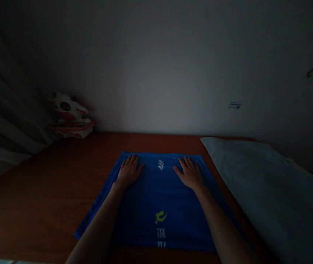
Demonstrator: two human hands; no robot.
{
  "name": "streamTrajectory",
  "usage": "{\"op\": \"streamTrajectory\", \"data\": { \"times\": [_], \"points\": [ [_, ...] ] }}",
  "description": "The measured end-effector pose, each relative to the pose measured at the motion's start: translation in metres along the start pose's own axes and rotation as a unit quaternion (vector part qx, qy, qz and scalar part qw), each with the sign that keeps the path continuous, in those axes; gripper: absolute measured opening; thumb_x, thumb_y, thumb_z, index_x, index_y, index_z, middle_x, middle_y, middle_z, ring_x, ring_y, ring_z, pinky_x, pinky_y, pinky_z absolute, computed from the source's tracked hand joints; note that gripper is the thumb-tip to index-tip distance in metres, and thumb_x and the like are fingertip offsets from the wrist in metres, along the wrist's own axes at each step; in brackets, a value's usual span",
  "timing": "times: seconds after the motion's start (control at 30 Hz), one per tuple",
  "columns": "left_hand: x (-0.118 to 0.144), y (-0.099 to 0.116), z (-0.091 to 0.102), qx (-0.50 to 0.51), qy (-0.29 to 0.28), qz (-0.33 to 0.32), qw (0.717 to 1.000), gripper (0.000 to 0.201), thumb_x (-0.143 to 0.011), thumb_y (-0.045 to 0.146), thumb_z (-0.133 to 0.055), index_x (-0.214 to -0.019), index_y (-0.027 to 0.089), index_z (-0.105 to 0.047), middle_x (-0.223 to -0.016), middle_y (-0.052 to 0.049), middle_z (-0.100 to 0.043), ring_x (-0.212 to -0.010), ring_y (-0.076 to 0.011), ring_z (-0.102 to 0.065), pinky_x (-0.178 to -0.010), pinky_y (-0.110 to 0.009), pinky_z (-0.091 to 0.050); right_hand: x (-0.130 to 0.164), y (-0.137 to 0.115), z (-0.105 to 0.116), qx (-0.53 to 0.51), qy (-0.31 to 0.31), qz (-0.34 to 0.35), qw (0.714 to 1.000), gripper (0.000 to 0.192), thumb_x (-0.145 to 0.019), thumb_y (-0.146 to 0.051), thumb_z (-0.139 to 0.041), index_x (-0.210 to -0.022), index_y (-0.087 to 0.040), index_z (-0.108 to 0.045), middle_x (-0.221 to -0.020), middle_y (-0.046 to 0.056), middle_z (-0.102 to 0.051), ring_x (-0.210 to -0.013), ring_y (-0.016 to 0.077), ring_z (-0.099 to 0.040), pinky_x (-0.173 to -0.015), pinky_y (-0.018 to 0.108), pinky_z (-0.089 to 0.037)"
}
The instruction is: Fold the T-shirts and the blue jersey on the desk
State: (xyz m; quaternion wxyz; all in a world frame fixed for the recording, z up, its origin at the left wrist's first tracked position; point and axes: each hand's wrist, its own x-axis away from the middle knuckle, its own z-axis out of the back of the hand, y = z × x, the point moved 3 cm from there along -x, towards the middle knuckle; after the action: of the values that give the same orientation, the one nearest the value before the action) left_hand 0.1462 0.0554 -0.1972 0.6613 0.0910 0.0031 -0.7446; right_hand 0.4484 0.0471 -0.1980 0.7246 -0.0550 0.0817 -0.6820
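A blue towel (156, 198) lies spread flat on a reddish-brown wooden table (49, 198), near the middle of the view, its far edge parallel to the wall (173, 73). A small white mark sits near the towel's far edge between the hands; a yellow-green logo and white lettering lie nearer the person. The left hand (129, 171) rests palm down on the far left part of the towel, fingers extended and together, grasping nothing. The right hand (190, 173) rests palm down on the far right part, fingers likewise extended, grasping nothing. Both forearms run across the towel toward the viewer. Just beside the towel's right edge lies a pale grey pillow (266, 183), reaching to the right border. At the table's far left corner, well apart from the towel, stands a red-and-white toy (70, 116) against the wall. A curtain (5, 124) hangs in folds at the left. The scene is dimly lit.
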Motion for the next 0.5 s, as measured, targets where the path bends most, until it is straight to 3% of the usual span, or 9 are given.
{"op": "streamTrajectory", "data": {
  "times": [0.17, 0.27, 0.37, 0.5],
  "points": [
    [-0.009, -0.010, 0.000, 0.053, 0.065, 0.026, 0.996, 0.055, -0.101, 0.040, -0.029, -0.136, 0.010, -0.060, -0.151, -0.015, -0.052, -0.140, -0.0283, -0.049, -0.119, -0.045, -0.035, -0.001, -0.001, 0.000, -0.014, 0.019, 0.011, 1.000, 0.069, -0.102, -0.061, -0.030, -0.155, -0.018, -0.040, -0.165, 0.016, -0.028, -0.154, 0.0289, -0.021, -0.122, 0.053, -0.014],
    [-0.013, -0.020, 0.001, 0.054, 0.111, 0.073, 0.990, 0.055, -0.099, 0.034, -0.027, -0.129, 0.006, -0.064, -0.142, -0.019, -0.060, -0.131, -0.0294, -0.057, -0.115, -0.044, -0.041, -0.003, 0.004, 0.001, -0.031, 0.083, -0.027, 0.996, 0.064, -0.103, -0.056, -0.029, -0.150, -0.016, -0.046, -0.162, 0.017, -0.035, -0.151, 0.0285, -0.029, -0.120, 0.049, -0.020],
    [-0.013, -0.023, -0.001, 0.016, 0.113, 0.094, 0.989, 0.062, -0.097, 0.047, -0.033, -0.126, 0.002, -0.064, -0.142, -0.024, -0.059, -0.131, -0.0375, -0.055, -0.112, -0.050, -0.042, -0.002, 0.010, 0.005, -0.050, 0.151, -0.104, 0.982, 0.059, -0.105, -0.047, -0.027, -0.146, -0.011, -0.051, -0.157, 0.020, -0.043, -0.145, 0.0296, -0.039, -0.116, 0.046, -0.027],
    [-0.008, -0.019, -0.005, -0.014, 0.105, 0.068, 0.992, 0.064, -0.095, 0.049, -0.035, -0.124, 0.001, -0.065, -0.139, -0.025, -0.060, -0.131, -0.0384, -0.054, -0.111, -0.049, -0.041, 0.005, 0.007, 0.011, -0.035, 0.159, -0.126, 0.979, 0.063, -0.101, -0.053, -0.039, -0.140, -0.006, -0.055, -0.145, 0.024, -0.054, -0.135, 0.0350, -0.048, -0.110, 0.045, -0.032]
  ]
}}
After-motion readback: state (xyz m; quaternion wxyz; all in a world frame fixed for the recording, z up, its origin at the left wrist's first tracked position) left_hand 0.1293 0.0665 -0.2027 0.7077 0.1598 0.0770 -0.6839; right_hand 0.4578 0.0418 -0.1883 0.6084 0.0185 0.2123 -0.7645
